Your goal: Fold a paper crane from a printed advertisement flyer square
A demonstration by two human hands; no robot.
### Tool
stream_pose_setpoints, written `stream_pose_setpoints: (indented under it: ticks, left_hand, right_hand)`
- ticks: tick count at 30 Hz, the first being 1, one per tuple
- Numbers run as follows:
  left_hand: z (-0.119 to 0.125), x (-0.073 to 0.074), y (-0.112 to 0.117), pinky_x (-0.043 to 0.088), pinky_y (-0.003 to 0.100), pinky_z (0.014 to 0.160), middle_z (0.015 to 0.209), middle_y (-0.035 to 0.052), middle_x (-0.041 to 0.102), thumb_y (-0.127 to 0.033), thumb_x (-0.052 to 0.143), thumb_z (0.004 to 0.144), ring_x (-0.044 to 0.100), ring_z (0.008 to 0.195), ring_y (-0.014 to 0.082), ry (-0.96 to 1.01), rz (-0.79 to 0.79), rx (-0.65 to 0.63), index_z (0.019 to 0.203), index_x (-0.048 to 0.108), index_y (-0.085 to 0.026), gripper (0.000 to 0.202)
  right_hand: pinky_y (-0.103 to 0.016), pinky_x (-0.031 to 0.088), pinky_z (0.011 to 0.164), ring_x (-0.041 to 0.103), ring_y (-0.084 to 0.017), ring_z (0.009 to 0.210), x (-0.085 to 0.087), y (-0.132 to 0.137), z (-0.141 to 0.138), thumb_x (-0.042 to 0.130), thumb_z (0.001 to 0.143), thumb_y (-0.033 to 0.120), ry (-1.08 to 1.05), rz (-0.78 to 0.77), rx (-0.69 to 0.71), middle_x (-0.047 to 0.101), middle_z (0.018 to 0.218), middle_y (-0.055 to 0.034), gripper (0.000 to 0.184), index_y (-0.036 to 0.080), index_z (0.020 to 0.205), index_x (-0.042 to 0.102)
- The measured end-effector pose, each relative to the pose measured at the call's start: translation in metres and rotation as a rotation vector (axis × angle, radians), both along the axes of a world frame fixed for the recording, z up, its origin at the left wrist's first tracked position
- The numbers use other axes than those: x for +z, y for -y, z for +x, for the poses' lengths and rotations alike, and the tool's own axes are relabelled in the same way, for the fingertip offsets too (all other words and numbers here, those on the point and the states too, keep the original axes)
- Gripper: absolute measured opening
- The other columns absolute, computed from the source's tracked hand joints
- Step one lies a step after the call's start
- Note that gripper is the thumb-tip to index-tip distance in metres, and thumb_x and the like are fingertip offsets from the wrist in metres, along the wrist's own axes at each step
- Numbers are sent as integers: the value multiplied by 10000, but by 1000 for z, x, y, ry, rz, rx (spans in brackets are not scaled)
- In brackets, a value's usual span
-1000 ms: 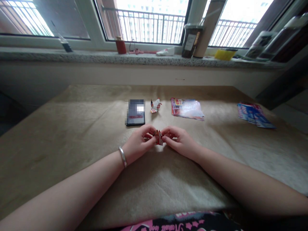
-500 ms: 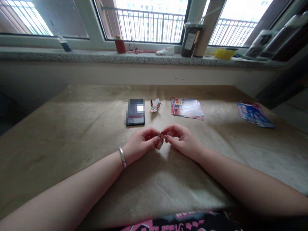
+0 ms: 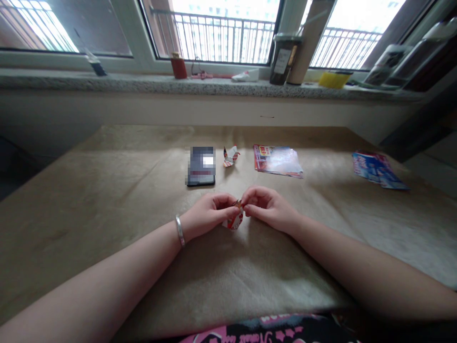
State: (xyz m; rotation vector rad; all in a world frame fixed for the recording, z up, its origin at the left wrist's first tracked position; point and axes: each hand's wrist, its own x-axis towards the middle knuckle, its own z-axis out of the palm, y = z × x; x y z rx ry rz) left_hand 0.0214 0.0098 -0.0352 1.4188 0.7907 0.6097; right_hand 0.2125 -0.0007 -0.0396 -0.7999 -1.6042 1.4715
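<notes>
Between my hands is a small folded paper piece (image 3: 234, 222), red and white, its lower part hanging below the fingers. My left hand (image 3: 210, 210), with a silver bracelet at the wrist, pinches it between thumb and fingers. My right hand (image 3: 268, 207) pinches the upper right corner of the same paper, thumb and forefinger together. Fingertips hide part of the folds. Just beyond my hands stands a finished-looking folded paper figure (image 3: 230, 156) with upright points. To its left lies a phone (image 3: 201, 166), its screen blurred out.
A stack of printed flyers (image 3: 278, 161) lies right of the paper figure. Farther right are more blue and red flyers (image 3: 379, 170). Beyond the table (image 3: 143, 247), the stone windowsill (image 3: 221, 86) carries a red spool (image 3: 178, 66), a dark lidded container (image 3: 283, 59) and a yellow object (image 3: 334, 79).
Both hands have come slightly nearer to me with the folded paper. The paper has turned, and more of its red and white lower side shows.
</notes>
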Motion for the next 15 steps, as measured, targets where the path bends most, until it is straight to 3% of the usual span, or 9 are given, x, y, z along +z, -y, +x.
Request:
stream_pose_setpoints:
  ticks: [9,15]
  left_hand:
    - [-1,3,0,384,193,535,667,-16,557,-431,674,721,484,561,73,6,-53,-36,785,577,-127,326]
    - [1,1,1,393,200,570,689,-14,560,-388,658,746,495,603,80,-46,59,-52,795,569,-128,280]
  right_hand:
    - [-218,443,600,533,-80,622,-1,0,0,674,756,405,-66,-51,64,555,704,25,277,183,822,522]
    - [-221,423,576,510,-85,601,-4,1,-1,606,794,357,47,49,-51,529,685,30,206,194,823,483]
